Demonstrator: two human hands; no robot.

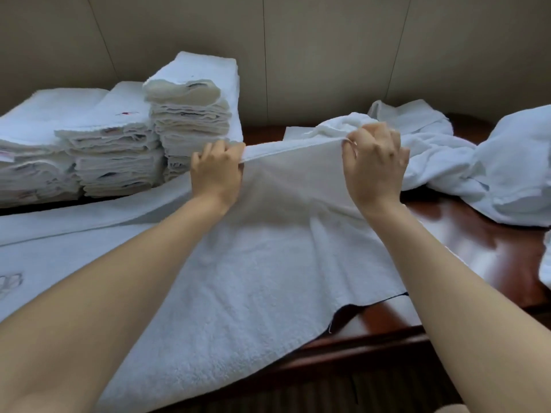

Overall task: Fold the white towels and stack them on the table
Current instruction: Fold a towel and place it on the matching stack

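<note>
A large white towel [253, 263] lies spread over the dark wooden table [477, 242], its near part hanging past the front edge. My left hand [216, 171] and my right hand [374, 165] each pinch the towel's far edge and hold it lifted off the table, stretched taut between them. Three stacks of folded white towels [119, 144] stand at the back left, the tallest one [193, 114] just behind my left hand.
A heap of unfolded white towels [465, 162] lies at the back right and reaches the right edge of view. A beige panelled wall [298, 55] runs behind the table. Bare table surface shows at the right front.
</note>
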